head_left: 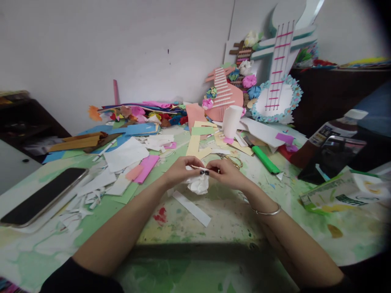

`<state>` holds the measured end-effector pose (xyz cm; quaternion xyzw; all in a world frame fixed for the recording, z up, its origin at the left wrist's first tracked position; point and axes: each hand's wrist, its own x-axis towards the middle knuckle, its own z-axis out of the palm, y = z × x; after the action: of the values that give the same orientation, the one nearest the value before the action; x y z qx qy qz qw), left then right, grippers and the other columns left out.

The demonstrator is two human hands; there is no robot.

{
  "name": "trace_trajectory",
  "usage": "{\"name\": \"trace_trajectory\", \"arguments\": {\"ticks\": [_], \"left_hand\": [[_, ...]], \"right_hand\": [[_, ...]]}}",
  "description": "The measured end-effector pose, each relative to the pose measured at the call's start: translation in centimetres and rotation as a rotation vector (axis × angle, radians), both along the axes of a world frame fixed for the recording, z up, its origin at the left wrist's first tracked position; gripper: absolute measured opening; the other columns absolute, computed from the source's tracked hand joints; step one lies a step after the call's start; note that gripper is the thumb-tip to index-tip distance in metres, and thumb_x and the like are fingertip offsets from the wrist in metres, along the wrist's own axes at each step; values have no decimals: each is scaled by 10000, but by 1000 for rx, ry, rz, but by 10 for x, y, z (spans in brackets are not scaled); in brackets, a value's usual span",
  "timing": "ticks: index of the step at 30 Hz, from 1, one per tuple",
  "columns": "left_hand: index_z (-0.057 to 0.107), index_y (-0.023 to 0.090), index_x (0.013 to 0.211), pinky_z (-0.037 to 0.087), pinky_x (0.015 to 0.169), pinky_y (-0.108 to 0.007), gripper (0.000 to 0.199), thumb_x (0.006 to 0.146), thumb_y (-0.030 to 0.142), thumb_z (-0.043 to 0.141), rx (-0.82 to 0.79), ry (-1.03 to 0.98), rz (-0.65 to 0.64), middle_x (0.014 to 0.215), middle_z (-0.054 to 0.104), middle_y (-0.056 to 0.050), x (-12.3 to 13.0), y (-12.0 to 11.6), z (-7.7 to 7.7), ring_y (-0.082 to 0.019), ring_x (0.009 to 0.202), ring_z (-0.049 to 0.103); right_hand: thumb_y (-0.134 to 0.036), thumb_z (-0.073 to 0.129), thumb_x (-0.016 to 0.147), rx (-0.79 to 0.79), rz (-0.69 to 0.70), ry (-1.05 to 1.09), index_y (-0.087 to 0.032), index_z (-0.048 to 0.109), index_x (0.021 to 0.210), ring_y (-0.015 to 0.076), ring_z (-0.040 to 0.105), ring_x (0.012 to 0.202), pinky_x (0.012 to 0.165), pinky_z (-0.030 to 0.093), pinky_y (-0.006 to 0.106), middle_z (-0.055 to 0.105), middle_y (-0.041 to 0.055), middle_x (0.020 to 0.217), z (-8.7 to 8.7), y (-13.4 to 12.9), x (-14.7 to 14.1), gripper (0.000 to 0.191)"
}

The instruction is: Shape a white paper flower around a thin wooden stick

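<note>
A crumpled white paper flower [198,185] hangs just above the table between my two hands. My left hand [182,171] pinches its upper edge from the left, fingers curled. From the other side my right hand [225,174] grips the same edge, and the two thumbs with dark nails meet in the middle. The fingers partly cover the top of the paper. Below the hands lies a flat white paper strip [192,208]. Gold-handled scissors [233,160] rest behind my right hand, their blades mostly hidden.
A phone [44,197] and white paper scraps [125,154] lie left. A green cutter [265,159], a bottle [332,130] and a green-white carton [345,191] are right. Behind stand a white paper roll [232,122] and paper instruments [277,77] against the wall.
</note>
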<state>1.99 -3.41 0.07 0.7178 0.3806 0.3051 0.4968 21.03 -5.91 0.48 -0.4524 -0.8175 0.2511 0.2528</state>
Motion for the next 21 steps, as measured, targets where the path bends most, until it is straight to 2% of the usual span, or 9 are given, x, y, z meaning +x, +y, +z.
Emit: {"name": "trace_trajectory", "arguments": {"ticks": [7,12,18,21], "left_hand": [[602,132,884,404,598,-209,368,591,291,759,-171,-142,-50,765,610,-7,0,0,-6,-108,656,542],[604,131,878,409,604,-211,377,580,294,768,-257,-185,-51,861,633,-36,0,-2,-4,-114,676,566],[611,129,908,394,543,-209,411,685,469,675,-431,-365,-3,766,627,-37,1,1,-2,-112,607,558],[621,139,932,433,577,-237,375,733,456,627,-519,-463,15,815,650,-66,-3,5,-1,-145,660,600]], "right_hand": [[-198,511,816,18,-23,-7,-139,593,730,87,409,566,535,243,226,538,-14,623,-1,2,3,133],[-219,507,821,16,-46,17,-150,598,741,89,408,566,526,252,217,507,-18,608,0,2,6,140],[-187,517,814,120,-15,50,-154,619,782,88,446,591,562,288,214,562,-6,665,2,0,6,111],[-131,529,788,186,20,27,-154,612,775,93,464,613,585,306,212,572,-2,677,4,-2,4,87]]}}
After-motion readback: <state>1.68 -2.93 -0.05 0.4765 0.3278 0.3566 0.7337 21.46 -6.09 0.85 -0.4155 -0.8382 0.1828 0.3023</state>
